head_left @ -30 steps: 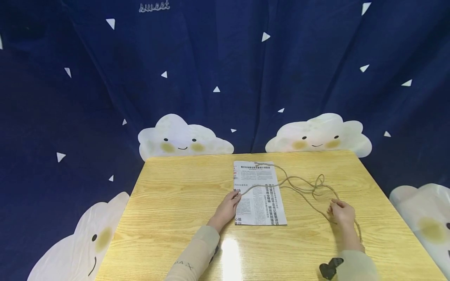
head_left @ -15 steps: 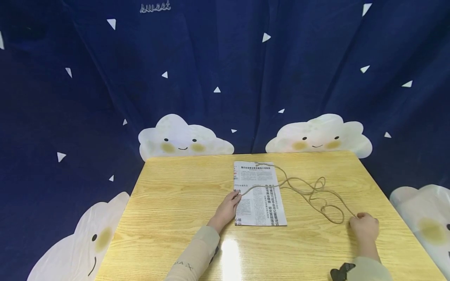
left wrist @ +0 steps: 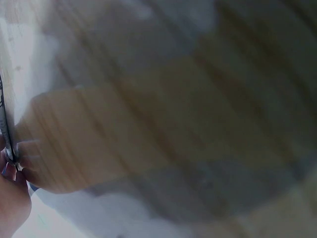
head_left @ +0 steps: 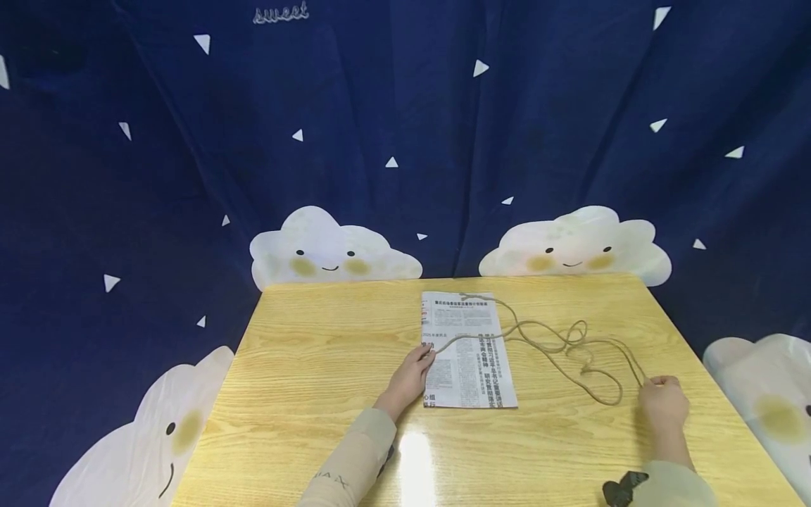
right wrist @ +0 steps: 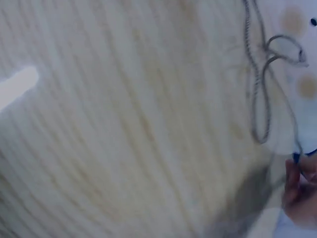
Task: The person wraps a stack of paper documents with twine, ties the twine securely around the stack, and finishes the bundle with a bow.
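Observation:
A folded newspaper (head_left: 459, 387) lies on the wooden table, with a long tan rope (head_left: 538, 324) running in loose loops over it and to its right. My left hand (head_left: 407, 377) pinches the newspaper's left edge, thumb on top, with one rope end at the fingertips. In the left wrist view, that hand (left wrist: 12, 198) and the paper's edge sit at the far left. Out to the right, my right hand (head_left: 663, 403) grips another stretch of rope, which leads back to the loops. The right wrist view has the hand (right wrist: 302, 193) at its lower right edge.
The wooden table (head_left: 317, 338) reaches back to a dark blue curtain (head_left: 380, 105) with white triangles and cloud shapes. A bright reflection (head_left: 416, 465) shows near the front. A black strap piece (head_left: 624, 488) is at the right cuff.
My right hand has moved right and toward the table's right side, drawing the rope along; a loop now lies where the hand was. The left hand and newspaper have stayed in place.

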Tool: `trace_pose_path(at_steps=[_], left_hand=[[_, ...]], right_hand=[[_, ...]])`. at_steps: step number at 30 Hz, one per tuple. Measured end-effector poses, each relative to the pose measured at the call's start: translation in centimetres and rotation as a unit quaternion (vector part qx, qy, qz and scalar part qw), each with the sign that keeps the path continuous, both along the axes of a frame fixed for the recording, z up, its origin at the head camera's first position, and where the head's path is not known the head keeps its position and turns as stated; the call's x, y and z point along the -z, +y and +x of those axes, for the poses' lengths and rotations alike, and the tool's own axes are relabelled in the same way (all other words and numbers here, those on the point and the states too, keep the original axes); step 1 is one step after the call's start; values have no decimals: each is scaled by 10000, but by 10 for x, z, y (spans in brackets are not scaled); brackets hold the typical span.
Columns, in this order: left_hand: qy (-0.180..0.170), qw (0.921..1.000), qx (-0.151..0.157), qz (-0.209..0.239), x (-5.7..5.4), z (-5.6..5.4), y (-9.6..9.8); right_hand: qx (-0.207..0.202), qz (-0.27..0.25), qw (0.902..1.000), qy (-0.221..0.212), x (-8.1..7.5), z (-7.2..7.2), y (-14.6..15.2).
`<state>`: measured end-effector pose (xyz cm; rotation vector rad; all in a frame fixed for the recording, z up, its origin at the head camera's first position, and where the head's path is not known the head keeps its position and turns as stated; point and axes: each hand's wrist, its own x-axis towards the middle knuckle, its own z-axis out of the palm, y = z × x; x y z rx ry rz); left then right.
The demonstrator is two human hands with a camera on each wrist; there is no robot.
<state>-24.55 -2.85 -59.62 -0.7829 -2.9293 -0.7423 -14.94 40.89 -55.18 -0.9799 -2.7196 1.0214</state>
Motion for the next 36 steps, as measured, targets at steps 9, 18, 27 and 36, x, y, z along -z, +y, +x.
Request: trace_pose_path(at_steps=[9, 18, 27, 36], left_hand=[[85, 10000, -7, 12, -2, 0, 0], [50, 10000, -57, 40, -1, 2, 1], [-108, 9997, -148, 154, -1, -1, -1], [-471, 9976, -238, 459, -6, -5, -1]], right_hand=[[-754, -2271, 9593, 1498, 59, -49, 38], [-1764, -473, 9583, 2197, -8, -53, -51], [-3092, -245, 9298, 1982, -60, -61, -129], [-2662, -870, 9410, 1900, -44, -95, -159]])
